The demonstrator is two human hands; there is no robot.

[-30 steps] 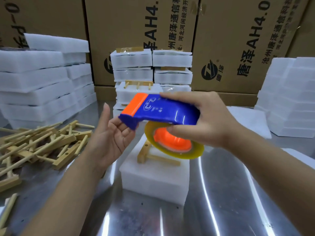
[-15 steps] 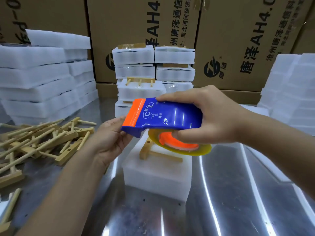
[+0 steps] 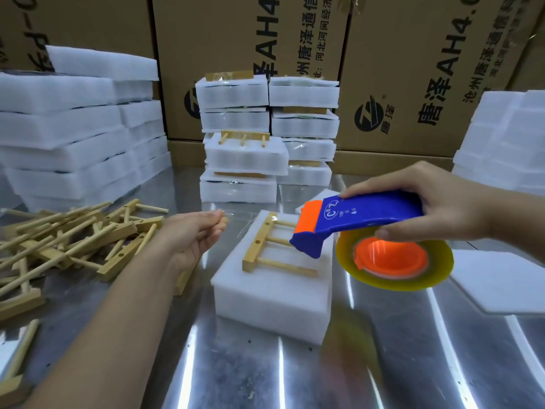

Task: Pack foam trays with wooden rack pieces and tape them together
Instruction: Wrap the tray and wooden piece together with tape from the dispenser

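Gripping blue-orange plastic tape dispenser w/ R hand, pinching flimsy clear tape end w/ L hand; grab soft white foam tray by sides.

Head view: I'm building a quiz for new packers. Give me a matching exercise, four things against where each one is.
Things
1. tape dispenser
2. single rack piece
3. loose rack pieces
4. taped foam packs

Places
A. heaped on the table's left
B. stacked before the cartons
C. gripped by the right hand
D. lying on the foam tray

Pairs: 1-C, 2-D, 3-A, 4-B.
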